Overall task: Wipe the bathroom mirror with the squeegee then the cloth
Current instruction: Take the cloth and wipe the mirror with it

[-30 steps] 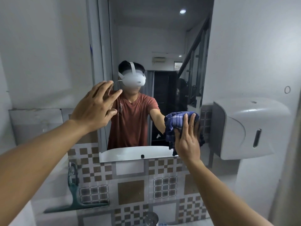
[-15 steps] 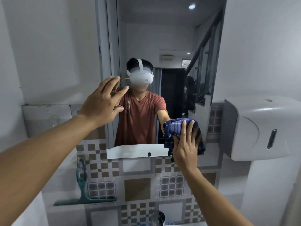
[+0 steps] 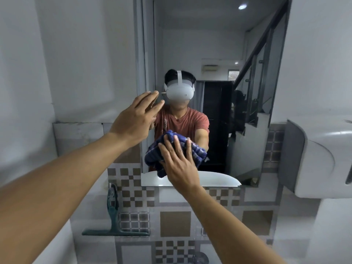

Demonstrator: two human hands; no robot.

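White-walled bathroom, patterned brown-and-grey tile below the mirror. Right hand flat, fingers spread, pressing a bunched blue checked cloth against the lower glass, just above the bottom edge. Left hand open, fingers extended together, at the mirror's left frame; whether touching it, cannot tell. Green squeegee leaning upright against the tile low on the left, blade down on the ledge, well apart from both hands. White wall dispenser to the right of the glass. Reflected in the mirror: a person in a red shirt and white headset, a dark doorway, a stair railing, a ceiling light.
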